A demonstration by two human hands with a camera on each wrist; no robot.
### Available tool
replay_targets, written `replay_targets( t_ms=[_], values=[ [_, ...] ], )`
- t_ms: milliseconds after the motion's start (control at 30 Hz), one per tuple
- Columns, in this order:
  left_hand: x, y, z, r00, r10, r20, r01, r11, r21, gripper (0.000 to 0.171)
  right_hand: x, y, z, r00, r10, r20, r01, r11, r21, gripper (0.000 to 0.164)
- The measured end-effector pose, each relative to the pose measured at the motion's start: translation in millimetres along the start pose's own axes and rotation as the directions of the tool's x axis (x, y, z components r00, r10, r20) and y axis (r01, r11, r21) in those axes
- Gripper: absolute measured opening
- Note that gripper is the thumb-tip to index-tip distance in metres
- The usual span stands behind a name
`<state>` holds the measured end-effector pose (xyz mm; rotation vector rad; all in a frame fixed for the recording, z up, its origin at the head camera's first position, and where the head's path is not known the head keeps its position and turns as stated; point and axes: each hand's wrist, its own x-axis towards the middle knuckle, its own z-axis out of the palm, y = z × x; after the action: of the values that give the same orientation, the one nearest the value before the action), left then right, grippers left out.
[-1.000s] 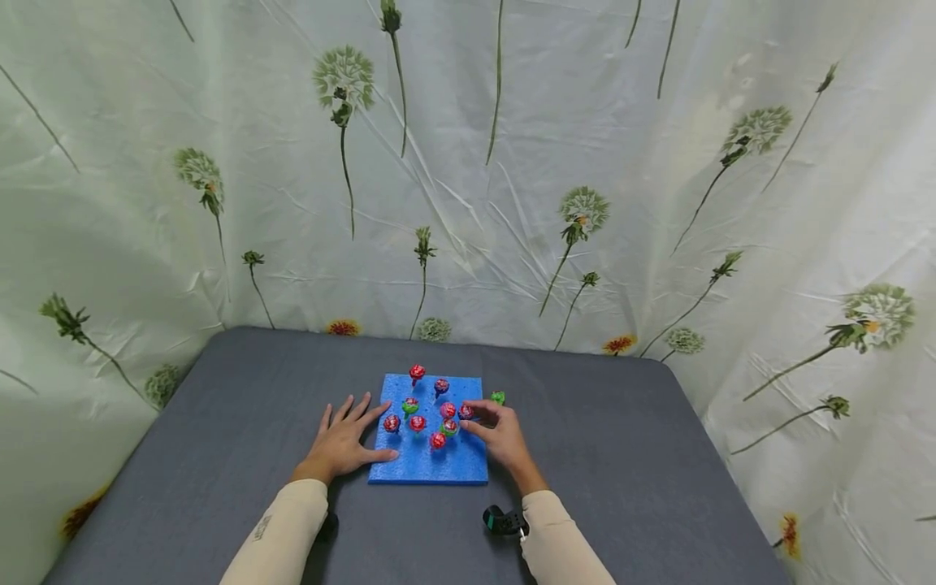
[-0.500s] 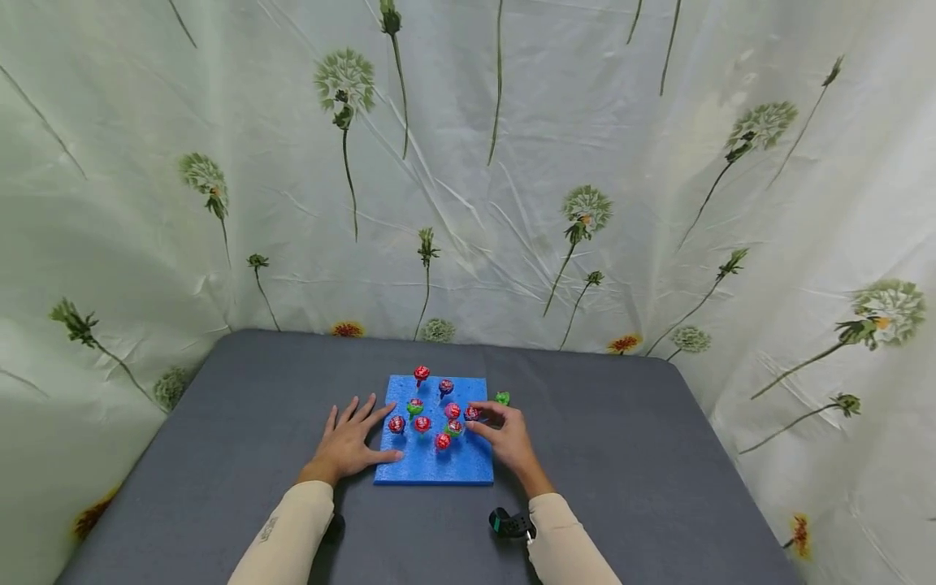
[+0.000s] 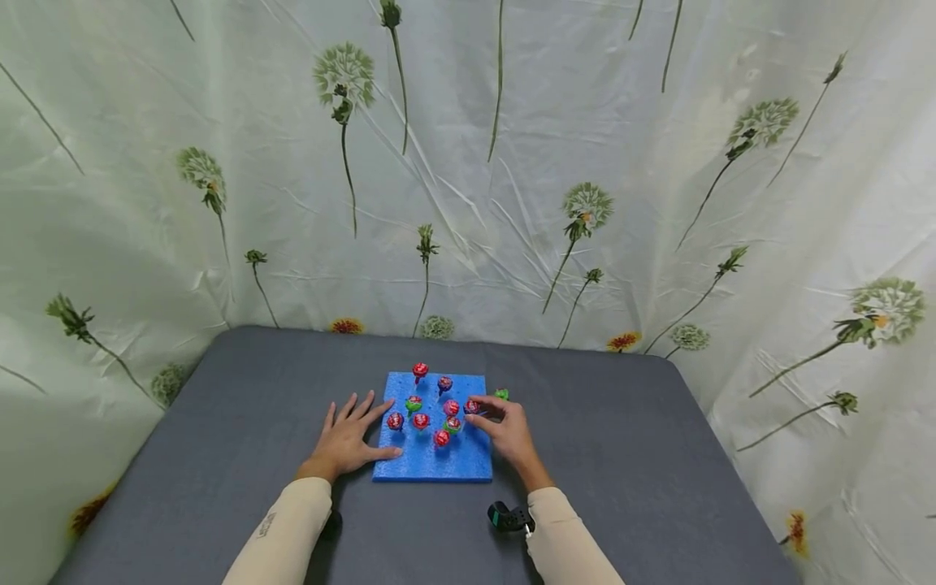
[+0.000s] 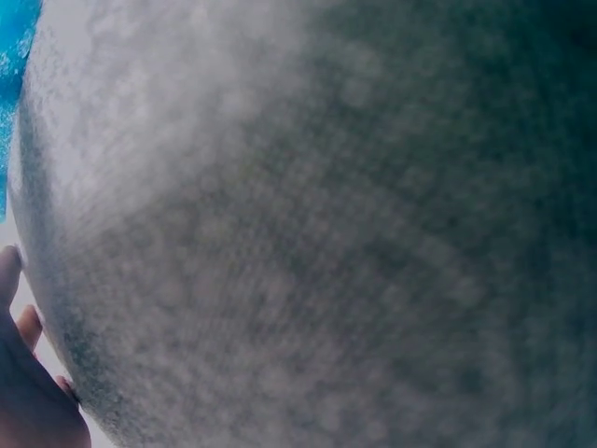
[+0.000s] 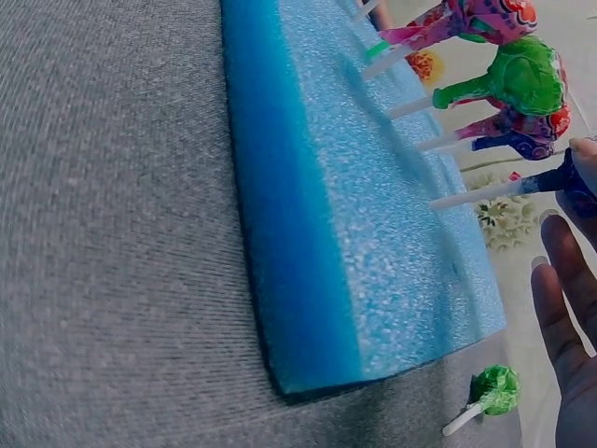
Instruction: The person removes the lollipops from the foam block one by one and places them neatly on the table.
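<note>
A blue foam board (image 3: 431, 469) lies on the grey table with several wrapped lollipops standing in it on their sticks. My left hand (image 3: 342, 447) rests with spread fingers at the board's left side, its thumb and index finger over the edge. At the right side, my right hand (image 3: 510, 436) pinches a dark blue lollipop (image 3: 471, 406) by its wrapped head. In the right wrist view its white stick (image 5: 476, 194) meets the foam surface. Close to it are a pink lollipop (image 3: 450, 408) and a red-and-green lollipop (image 3: 452, 424).
A green lollipop (image 5: 494, 390) lies on the table just beyond the board's right edge. Other lollipops, including a red one (image 3: 420, 370), stand toward the back and left of the foam. A floral curtain (image 3: 468, 203) hangs behind the grey table (image 3: 621, 455).
</note>
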<state>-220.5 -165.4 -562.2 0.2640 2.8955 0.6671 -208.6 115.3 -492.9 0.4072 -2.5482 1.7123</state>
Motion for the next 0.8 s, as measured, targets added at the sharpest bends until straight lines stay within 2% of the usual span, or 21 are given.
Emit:
replay_targets(
  t_ms=[233,333,467,633,800],
  values=[
    [2.6,3.4,-1.7,1.000,0.013,0.013,-0.013,1.000,-0.005,0.102,13,34,-2,0.997,0.009,-0.071,-0.005,0.999,0.050,0.027],
    [3.2,5.3,-2.9,1.000,-0.001,0.021,0.001,1.000,-0.002,0.101,14,25,-6,0.997,-0.007,-0.074,0.010,0.999,0.039,0.029],
    [1.5,2.9,-3.7,1.000,-0.018,0.018,0.018,1.000,0.008,0.101,14,13,-10,0.997,0.024,-0.078,-0.018,0.997,0.072,0.036],
    [1.8,-0.5,-2.9,1.000,-0.005,0.011,0.005,1.000,0.007,0.102,10,1,-15,0.994,0.026,-0.107,-0.016,0.995,0.097,0.029],
    [1.8,-0.1,-3.0,1.000,-0.004,0.007,0.004,1.000,0.000,0.102,15,27,-19,0.989,0.039,-0.141,-0.027,0.996,0.083,0.026]
  ],
)
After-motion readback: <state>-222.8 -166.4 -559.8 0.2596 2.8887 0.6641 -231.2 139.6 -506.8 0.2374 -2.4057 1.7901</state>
